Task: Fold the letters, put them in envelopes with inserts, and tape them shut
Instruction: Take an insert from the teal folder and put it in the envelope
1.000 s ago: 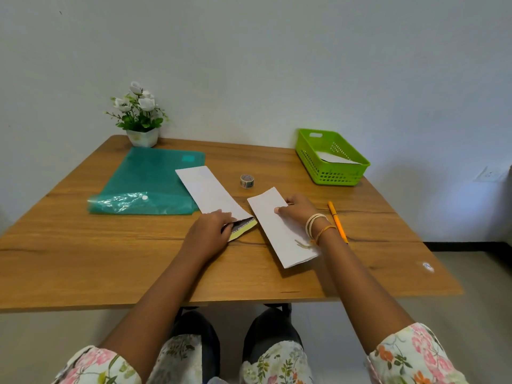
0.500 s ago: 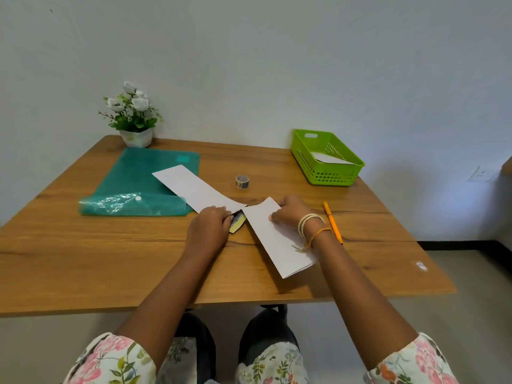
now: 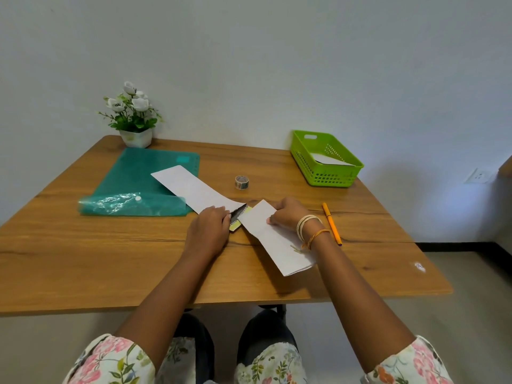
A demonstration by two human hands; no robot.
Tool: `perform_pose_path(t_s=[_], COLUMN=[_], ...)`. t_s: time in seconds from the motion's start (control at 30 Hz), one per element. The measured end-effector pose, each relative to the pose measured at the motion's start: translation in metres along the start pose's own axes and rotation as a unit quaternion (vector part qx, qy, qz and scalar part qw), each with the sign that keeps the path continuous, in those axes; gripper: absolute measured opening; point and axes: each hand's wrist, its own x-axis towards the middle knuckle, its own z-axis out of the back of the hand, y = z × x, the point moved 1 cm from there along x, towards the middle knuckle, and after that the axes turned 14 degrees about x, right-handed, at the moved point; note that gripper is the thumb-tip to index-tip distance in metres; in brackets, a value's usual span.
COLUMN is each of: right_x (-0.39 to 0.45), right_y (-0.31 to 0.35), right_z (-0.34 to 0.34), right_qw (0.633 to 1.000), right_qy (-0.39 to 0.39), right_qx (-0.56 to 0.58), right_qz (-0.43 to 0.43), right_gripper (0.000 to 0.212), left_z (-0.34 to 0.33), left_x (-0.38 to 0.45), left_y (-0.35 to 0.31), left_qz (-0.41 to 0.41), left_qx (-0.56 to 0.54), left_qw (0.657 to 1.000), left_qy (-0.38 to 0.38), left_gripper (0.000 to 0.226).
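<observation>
— What are the hands gripping?
— Left hand point(image 3: 208, 226) pinches the envelope's point(image 3: 194, 189) near end, its length running far-left. Right hand point(image 3: 288, 214) presses the folded letter point(image 3: 273, 239), angled near-right, over the yellow insert point(image 3: 237, 224).

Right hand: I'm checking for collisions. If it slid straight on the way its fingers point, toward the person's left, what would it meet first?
Probably the yellow insert card at the long white envelope, then the left hand pinching that end. The right hand rests on the folded letter; depth is uncertain.
</observation>
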Motion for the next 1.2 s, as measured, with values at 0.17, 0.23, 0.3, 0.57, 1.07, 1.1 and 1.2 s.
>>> perform_pose_path(t_s=[0.17,0.23,0.3,0.57,1.07,1.1,1.2], right_x=[-0.002,-0.005,-0.002,0.017,-0.004,-0.004,0.003], right_y=[0.004,0.008,0.010,0.002,-0.008,-0.005,0.001], right_z=[-0.002,-0.009,-0.017,-0.033,0.016,0.012,-0.008], right_qw=[0.999,0.996,0.995,0.996,0.990,0.987,0.983], right_qy=[0.033,0.066,0.077,-0.068,0.071,0.050,-0.003], right_qx=[-0.030,-0.052,-0.065,0.062,0.107,0.143,0.175], right_qz=[0.003,0.008,0.008,0.019,-0.054,-0.052,-0.056], right_gripper=[0.029,0.020,0.015,0.018,0.015,0.015,0.015], left_z=[-0.003,-0.003,-0.003,-0.002,-0.004,-0.003,0.004], left_x=[0.000,0.000,0.000,-0.002,-0.002,-0.003,-0.009], left_y=[0.002,0.002,0.003,0.006,0.008,0.008,0.003], left_qz=[-0.008,-0.011,-0.015,-0.066,-0.013,-0.021,-0.053], left_qx=[-0.012,-0.016,-0.024,-0.058,-0.043,-0.046,-0.077], left_qw=[1.000,1.000,1.000,0.996,0.999,0.999,0.996], left_qy=[0.005,0.003,0.000,0.003,-0.018,-0.009,0.000], left_gripper=[0.034,0.034,0.033,0.031,0.030,0.031,0.030])
